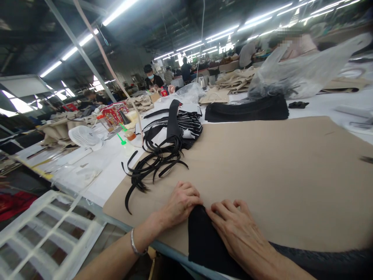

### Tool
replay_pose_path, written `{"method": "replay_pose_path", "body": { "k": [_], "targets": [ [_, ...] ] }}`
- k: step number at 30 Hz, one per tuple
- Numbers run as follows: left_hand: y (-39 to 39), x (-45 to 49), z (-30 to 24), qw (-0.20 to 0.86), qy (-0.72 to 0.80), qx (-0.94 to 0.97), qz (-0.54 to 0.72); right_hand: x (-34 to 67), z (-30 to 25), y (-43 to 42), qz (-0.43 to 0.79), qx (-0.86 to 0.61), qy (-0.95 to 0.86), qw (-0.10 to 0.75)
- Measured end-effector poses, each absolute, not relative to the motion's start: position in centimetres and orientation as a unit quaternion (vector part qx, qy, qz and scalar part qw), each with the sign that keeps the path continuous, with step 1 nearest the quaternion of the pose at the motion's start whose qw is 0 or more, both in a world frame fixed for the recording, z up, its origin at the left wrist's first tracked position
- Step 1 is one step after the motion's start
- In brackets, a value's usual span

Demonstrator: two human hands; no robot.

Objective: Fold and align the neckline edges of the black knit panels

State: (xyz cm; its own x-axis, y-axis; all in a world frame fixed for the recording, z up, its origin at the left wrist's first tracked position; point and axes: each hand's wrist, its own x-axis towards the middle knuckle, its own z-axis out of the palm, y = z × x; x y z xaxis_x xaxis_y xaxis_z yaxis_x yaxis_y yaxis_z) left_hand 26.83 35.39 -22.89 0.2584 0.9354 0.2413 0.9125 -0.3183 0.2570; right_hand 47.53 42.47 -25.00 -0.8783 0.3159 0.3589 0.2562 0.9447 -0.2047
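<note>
A black fabric piece [204, 241] lies at the table's front edge on a large tan sheet [276, 175]. My left hand [183, 202] is closed at the piece's top left corner, its fingers curled and pinching the edge. My right hand [236, 221] rests on the same piece from the right, fingers bent and fingertips pressed near its upper edge. A tangle of narrow black strips [157, 159] sits beyond my left hand. Behind it is a stack of black pieces with pale edges [189, 124].
A long black stack [247, 111] lies at the sheet's far edge, near a clear plastic bag [305, 74]. Small bottles with green nozzles [124, 142] and a white fan [84, 137] stand left. A white slatted rack [43, 241] is below the table. Several people work farther back.
</note>
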Motion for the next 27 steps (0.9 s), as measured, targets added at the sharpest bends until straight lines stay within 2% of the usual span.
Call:
{"method": "replay_pose_path", "body": {
  "k": [6,19,23,27],
  "targets": [
    [35.9,25.6,-22.8,0.036,0.537,0.831,0.143,47.4,-24.4,42.9,0.067,-0.138,-0.973,0.172],
    [35.6,25.6,-22.2,-0.02,0.464,0.884,0.061,47.7,-24.8,43.2,0.074,-0.122,-0.973,0.18],
    [35.5,25.6,-22.3,-0.028,0.479,0.873,0.082,47.6,-24.8,43.2,0.074,-0.12,-0.971,0.191],
    [35.3,26.1,-23.2,-0.046,0.565,0.809,0.154,47.7,-24.6,43.0,0.101,-0.136,-0.967,0.19]
  ]
}}
